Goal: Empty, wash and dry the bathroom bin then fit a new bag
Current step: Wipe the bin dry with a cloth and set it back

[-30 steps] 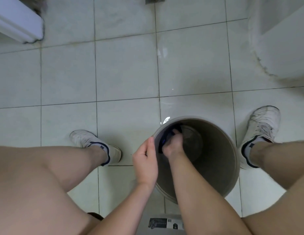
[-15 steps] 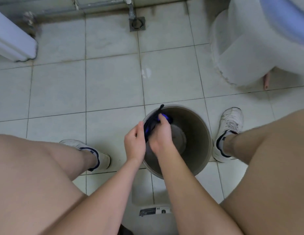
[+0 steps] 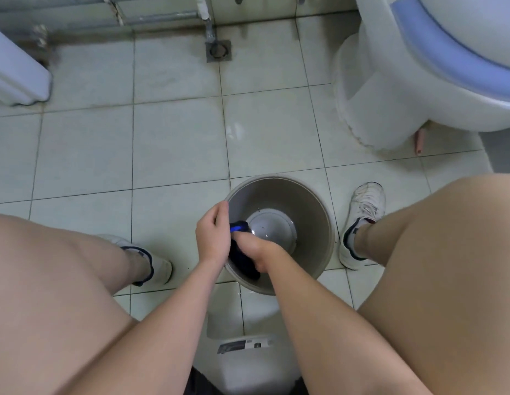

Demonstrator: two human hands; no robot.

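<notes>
The round grey bin stands upright on the tiled floor between my feet, with no bag in it and its pale bottom showing. My left hand grips the bin's left rim. My right hand reaches inside and holds a dark blue cloth pressed against the inner left wall. Part of the cloth is hidden under my fingers.
The white toilet with a blue seat stands at the far right. A floor drain and pipes run along the far wall. A white fixture is at the far left. A white packet lies on the floor near me.
The view tilted up, bringing the toilet and drain into sight. My right hand has moved the cloth from the rim's top left down along the inner left wall.
</notes>
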